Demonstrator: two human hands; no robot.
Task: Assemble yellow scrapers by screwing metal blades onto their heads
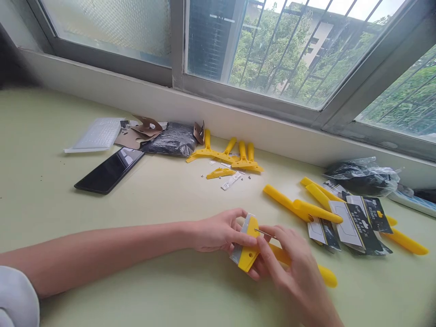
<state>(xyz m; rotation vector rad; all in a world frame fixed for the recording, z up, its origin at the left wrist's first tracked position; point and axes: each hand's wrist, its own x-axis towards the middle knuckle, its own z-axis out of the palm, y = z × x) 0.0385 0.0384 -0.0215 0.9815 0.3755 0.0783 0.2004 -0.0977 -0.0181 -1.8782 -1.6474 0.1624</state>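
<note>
My left hand (218, 230) is closed around the head of a yellow scraper (247, 260), its thumb flat on the yellow plate. A grey metal blade (235, 254) shows along the scraper's left edge. The yellow handle (327, 275) runs to the right, passing behind my right hand (294, 265). Between my right thumb and index finger I pinch a thin metal rod (266, 234). Its tip meets the upper part of the scraper head, near a hole; whether it sits inside cannot be made out. A second hole lies lower on the head.
Several yellow scraper parts (245, 163) and small hardware lie near the wall. More yellow handles (286, 204) and black-and-white packets (354, 227) are piled at right, near a black plastic bag (364, 177). At left are a phone (109, 171), a dark bag (173, 138) and bubble wrap (95, 134).
</note>
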